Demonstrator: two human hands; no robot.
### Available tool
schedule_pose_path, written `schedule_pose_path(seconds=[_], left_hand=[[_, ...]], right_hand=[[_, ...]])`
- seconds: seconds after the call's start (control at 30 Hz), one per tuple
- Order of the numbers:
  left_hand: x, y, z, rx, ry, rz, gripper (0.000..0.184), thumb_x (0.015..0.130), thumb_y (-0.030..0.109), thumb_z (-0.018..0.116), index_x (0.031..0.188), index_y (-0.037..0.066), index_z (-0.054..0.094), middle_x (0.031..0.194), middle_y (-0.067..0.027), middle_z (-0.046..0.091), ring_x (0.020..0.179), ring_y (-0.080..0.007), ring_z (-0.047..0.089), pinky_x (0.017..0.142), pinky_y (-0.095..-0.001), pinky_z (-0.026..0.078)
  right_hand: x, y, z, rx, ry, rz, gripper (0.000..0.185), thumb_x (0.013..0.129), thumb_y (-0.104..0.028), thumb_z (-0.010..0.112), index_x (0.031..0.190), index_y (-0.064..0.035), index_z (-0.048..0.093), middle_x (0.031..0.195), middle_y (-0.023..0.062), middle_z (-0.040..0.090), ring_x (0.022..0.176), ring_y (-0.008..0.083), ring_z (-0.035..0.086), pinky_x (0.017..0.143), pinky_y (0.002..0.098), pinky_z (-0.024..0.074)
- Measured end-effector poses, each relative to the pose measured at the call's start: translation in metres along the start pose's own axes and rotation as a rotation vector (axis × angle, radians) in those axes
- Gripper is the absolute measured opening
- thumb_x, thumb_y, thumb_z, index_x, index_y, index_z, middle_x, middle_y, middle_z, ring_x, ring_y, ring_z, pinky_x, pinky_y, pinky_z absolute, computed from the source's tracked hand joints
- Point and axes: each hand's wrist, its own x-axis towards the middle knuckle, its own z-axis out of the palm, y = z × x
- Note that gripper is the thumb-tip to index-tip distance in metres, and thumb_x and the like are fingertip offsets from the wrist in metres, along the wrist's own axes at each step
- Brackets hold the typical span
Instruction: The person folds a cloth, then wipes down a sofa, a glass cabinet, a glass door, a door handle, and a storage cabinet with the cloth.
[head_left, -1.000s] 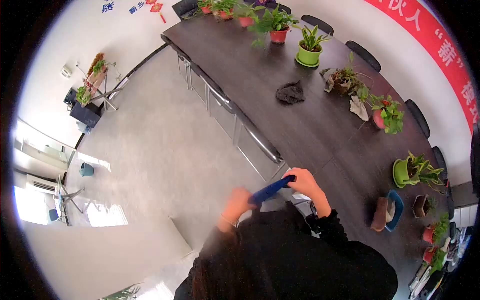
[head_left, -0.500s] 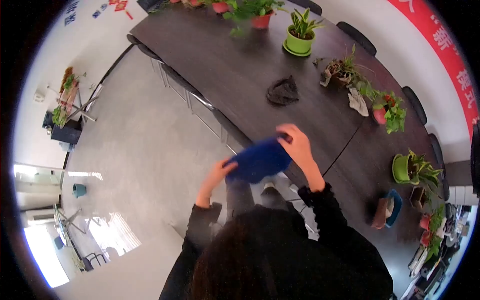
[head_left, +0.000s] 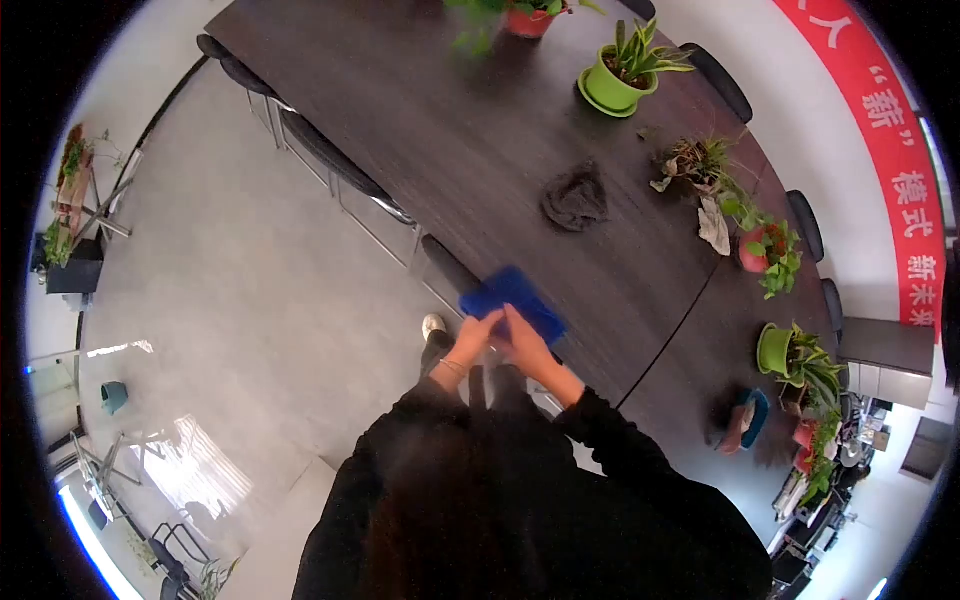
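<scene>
Blue cloth [head_left: 532, 303] in both hands, out in front of the body at the near edge of the surface [head_left: 400, 120]; whether it touches the wood, cannot tell. Left hand [head_left: 475, 338] and right hand [head_left: 527, 345] close together, each apparently clamped on the cloth's body-side margin, the right one blurred; a grip from one side probably lets the rest lie out flat. Inward from the near edge, well apart from the cloth, a dark crumpled heap [head_left: 575, 197], material unclear. Green pot [head_left: 612, 88] nearer the far edge, on a matching saucer, likely there to catch drips. Along the far edge too: a straggly plant [head_left: 697, 163], a pale rag [head_left: 713, 227] just beside it, a red pot [head_left: 753, 252]; row perhaps kept there to leave working room by the body. Toward the right end, a blue tub [head_left: 762, 412], blurred. Writing: red banner [head_left: 885, 115] on the wall beyond the far edge, white characters 人 “薪” 模式 新未, top cut off. No brand or label legible on cloth or pots.
</scene>
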Motion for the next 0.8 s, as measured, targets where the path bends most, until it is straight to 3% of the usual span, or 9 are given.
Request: schedule_pose_path(seconds=[0.03, 0.1, 0.3, 0.37, 0.43, 0.53, 0.57, 0.63, 0.8], left_hand=[[0.001, 0.012, -0.007, -0.142, 0.081, 0.061, 0.028, 0.085, 0.03, 0.069, 0.098, 0.005, 0.064, 0.076, 0.0006, 0.058, 0.058, -0.0112, 0.051, 0.05, -0.0273, 0.043], [0.051, 0.005, -0.053, 0.158, 0.356, 0.317, 0.027, 0.083, 0.027, 0.068, 0.097, 0.004, 0.064, 0.078, -0.0013, 0.06, 0.06, -0.012, 0.054, 0.051, -0.0269, 0.045], [0.104, 0.093, -0.127, -0.068, 0.336, 0.071, 0.04, 0.084, 0.033, 0.06, 0.083, -0.007, 0.063, 0.073, -0.0087, 0.064, 0.057, -0.0193, 0.061, 0.055, -0.0335, 0.048], [0.104, 0.086, -0.119, -0.083, 0.312, 0.052, 0.041, 0.084, 0.033, 0.059, 0.085, -0.008, 0.063, 0.073, -0.0111, 0.064, 0.058, -0.0204, 0.061, 0.056, -0.0344, 0.048], [0.106, 0.067, -0.11, 0.275, 0.396, 0.11, 0.041, 0.086, 0.032, 0.058, 0.092, -0.008, 0.062, 0.076, -0.0139, 0.066, 0.062, -0.024, 0.063, 0.062, -0.0369, 0.051], [0.052, 0.04, -0.046, 0.227, 0.421, 0.405, 0.042, 0.09, 0.032, 0.056, 0.1, -0.008, 0.063, 0.084, -0.0162, 0.067, 0.08, -0.0252, 0.064, 0.071, -0.0377, 0.049], [0.049, 0.014, -0.038, 0.194, 0.32, 0.181, 0.031, 0.091, 0.026, 0.058, 0.109, 0.0, 0.06, 0.091, -0.0067, 0.065, 0.076, -0.0183, 0.061, 0.063, -0.0338, 0.05], [0.031, -0.025, -0.004, 0.055, 0.147, -0.017, 0.026, 0.092, 0.025, 0.058, 0.108, 0.005, 0.06, 0.092, -0.0034, 0.064, 0.072, -0.015, 0.063, 0.052, -0.031, 0.051], [-0.007, -0.068, 0.066, -0.097, -0.056, -0.344, 0.033, 0.092, 0.027, 0.059, 0.108, -0.002, 0.059, 0.097, -0.0068, 0.065, 0.082, -0.0209, 0.067, 0.068, -0.0353, 0.058]], right_hand=[[0.02, -0.008, 0.005, -0.004, -0.011, 0.008, 0.07, 0.084, -0.012, 0.065, 0.141, 0.0055, 0.029, 0.142, 0.0271, 0.037, 0.135, 0.0379, 0.033, 0.11, 0.0409, 0.031], [0.067, -0.023, 0.02, 0.009, 0.079, -0.199, 0.071, 0.082, -0.011, 0.066, 0.14, 0.0074, 0.029, 0.141, 0.0273, 0.037, 0.133, 0.0386, 0.036, 0.11, 0.0403, 0.0311], [0.174, -0.054, 0.043, 0.001, 0.14, -0.342, 0.075, 0.079, -0.009, 0.067, 0.141, 0.0054, 0.028, 0.143, 0.0257, 0.036, 0.133, 0.0372, 0.036, 0.11, 0.0386, 0.0321], [0.167, -0.05, 0.043, -0.005, 0.147, -0.331, 0.073, 0.081, -0.012, 0.067, 0.142, 0.0037, 0.03, 0.142, 0.0253, 0.038, 0.132, 0.0366, 0.038, 0.109, 0.0373, 0.0332], [0.151, -0.038, 0.041, 0.098, 0.13, -0.329, 0.077, 0.078, -0.011, 0.068, 0.143, 0.0014, 0.029, 0.145, 0.0237, 0.035, 0.134, 0.0346, 0.037, 0.11, 0.0367, 0.0321], [0.095, -0.012, 0.029, 0.103, 0.112, -0.27, 0.083, 0.074, -0.013, 0.072, 0.144, 0.0001, 0.029, 0.145, 0.0207, 0.036, 0.134, 0.0336, 0.037, 0.11, 0.0381, 0.0324], [0.069, 0.002, 0.02, 0.121, 0.087, -0.232, 0.08, 0.075, -0.014, 0.072, 0.143, -0.0011, 0.031, 0.145, 0.0204, 0.037, 0.134, 0.0323, 0.038, 0.109, 0.0373, 0.0329], [0.011, 0.032, 0.002, 0.155, 0.049, -0.128, 0.077, 0.076, -0.016, 0.073, 0.143, -0.0042, 0.035, 0.144, 0.0193, 0.04, 0.134, 0.03, 0.039, 0.108, 0.0363, 0.0347], [-0.102, 0.085, -0.033, 0.241, 0.049, 0.048, 0.074, 0.078, -0.021, 0.075, 0.141, -0.0066, 0.039, 0.14, 0.0177, 0.044, 0.13, 0.0303, 0.043, 0.104, 0.0369, 0.0387]])
